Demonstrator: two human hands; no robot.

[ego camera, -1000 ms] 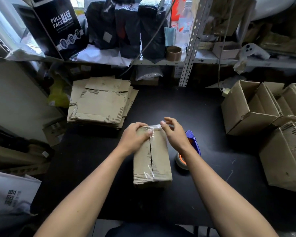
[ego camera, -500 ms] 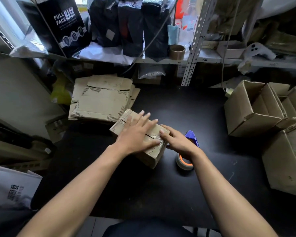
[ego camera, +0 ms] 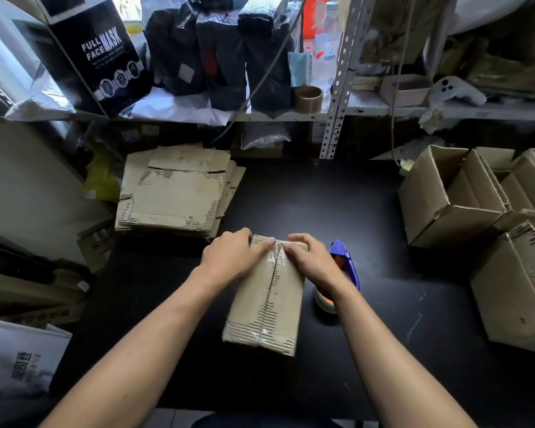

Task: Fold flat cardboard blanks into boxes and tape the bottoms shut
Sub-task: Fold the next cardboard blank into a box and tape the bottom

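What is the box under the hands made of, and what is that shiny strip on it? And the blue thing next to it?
The box looks like brown corrugated cardboard: matte, with wavy ridges showing at worn edges. The shiny strip along its middle seam seems to be clear plastic tape, glossy and crinkled. The blue thing is probably a hard plastic tape dispenser, smooth and bright.

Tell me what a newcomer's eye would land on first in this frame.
Two bare hands, left hand and right hand, press clear tape at the far end of a cardboard box mid-table. A blue tape dispenser sits just right of it; flat blanks are stacked far left, open boxes at right.
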